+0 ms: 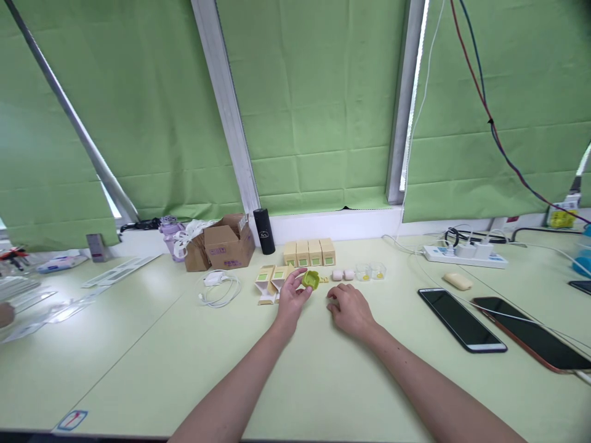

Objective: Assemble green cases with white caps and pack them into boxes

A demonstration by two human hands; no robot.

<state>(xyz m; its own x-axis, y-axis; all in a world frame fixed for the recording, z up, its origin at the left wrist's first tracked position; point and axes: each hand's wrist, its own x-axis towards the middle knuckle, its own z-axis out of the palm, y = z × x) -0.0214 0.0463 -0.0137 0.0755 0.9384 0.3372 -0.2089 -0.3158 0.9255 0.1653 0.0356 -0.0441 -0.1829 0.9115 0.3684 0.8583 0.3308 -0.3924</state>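
My left hand holds a small green hollow piece with a scalloped rim between thumb and fingers, above the table. Curled loosely on the tabletop is my right hand, its thumb and fingers a little apart with nothing visible in them. Small yellow pieces lie just right of the green piece. Beyond my right hand sit two pale pink blocks and two clear containers with something yellow inside. Behind my left hand are two opened small cartons, partly hidden by the fingers.
Several small cream cartons stand in a row at the back. Leftward are a white charger with cable, a brown cardboard box and a black bottle. Two phones and a power strip lie right.
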